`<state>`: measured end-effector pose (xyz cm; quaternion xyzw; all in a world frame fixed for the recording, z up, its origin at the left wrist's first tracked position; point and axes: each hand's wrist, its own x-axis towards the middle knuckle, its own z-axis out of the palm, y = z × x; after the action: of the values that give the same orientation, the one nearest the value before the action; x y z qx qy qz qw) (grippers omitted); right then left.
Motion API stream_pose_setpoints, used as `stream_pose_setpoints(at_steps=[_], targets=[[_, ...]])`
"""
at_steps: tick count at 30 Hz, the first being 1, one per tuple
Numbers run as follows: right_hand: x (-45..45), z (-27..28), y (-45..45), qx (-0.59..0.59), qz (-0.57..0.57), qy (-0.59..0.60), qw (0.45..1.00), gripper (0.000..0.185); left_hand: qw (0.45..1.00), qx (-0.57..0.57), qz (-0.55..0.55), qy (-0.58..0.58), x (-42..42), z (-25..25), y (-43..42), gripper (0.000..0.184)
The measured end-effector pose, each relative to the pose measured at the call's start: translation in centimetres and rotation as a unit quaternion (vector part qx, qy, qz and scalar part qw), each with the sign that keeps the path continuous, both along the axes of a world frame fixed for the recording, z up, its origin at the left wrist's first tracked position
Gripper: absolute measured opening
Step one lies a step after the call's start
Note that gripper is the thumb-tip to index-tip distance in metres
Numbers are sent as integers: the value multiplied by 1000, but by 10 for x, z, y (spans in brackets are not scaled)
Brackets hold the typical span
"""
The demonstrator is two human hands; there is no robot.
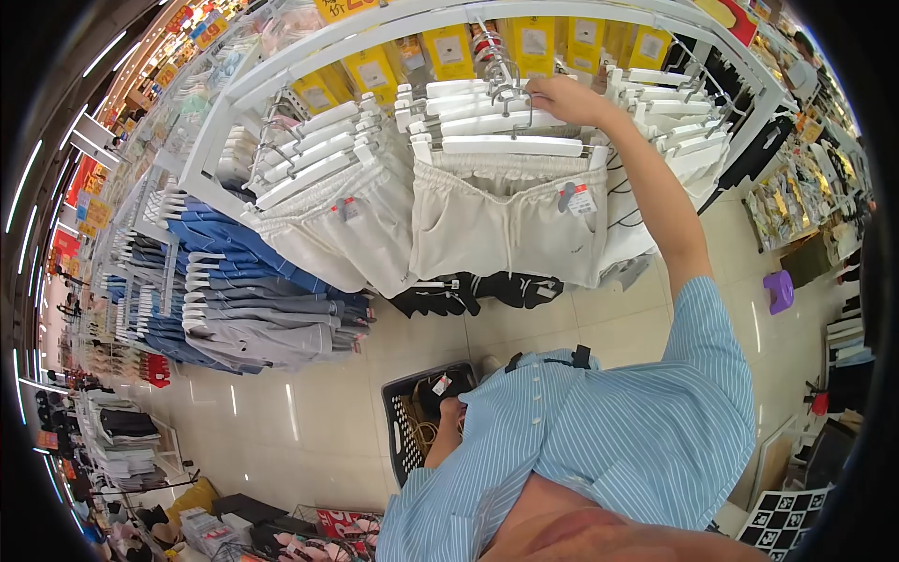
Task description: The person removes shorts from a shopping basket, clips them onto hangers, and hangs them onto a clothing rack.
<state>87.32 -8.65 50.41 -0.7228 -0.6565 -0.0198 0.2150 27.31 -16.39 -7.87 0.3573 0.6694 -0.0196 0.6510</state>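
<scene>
My right hand [565,100] reaches up to the rack, its fingers closed around a white clothes hanger [552,120] in the middle row. At the front of that row hangs a pair of white drawstring shorts [510,220] with a tag at the waist. More white shorts [342,220] hang to the left. Low by my side, my left hand [451,412] is closed at the inner side of a black shopping basket [405,440]; its grip is partly hidden by my shirt. Inside the basket lies a black item [435,389] with a white tag.
The white rack frame [220,117] curves around the hangers, with yellow packages [445,51] behind. Blue and grey clothes [267,323] hang at the left. Black garments [478,292] hang below the shorts. A purple stool [778,291] stands on the tiled floor [309,412] at the right.
</scene>
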Motion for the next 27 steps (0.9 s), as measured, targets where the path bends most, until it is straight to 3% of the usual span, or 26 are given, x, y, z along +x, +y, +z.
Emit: stream_pose_setpoints(at_steps=[11,18,24,27], targets=[[-14,24,0,-51,-28,13,998,29,999,-2,-20,42,3,8,-4,16],[37,16,37,90,-54,-63,992,27,998,-1,-29,49,5,9,-3,16],[55,19,60,-129,-41,-35,990,38,998,4,-36,54,5,10,-7,17],[49,23,59,-171,-65,-9,983,39,998,3,-37,60,2,8,-15,18]])
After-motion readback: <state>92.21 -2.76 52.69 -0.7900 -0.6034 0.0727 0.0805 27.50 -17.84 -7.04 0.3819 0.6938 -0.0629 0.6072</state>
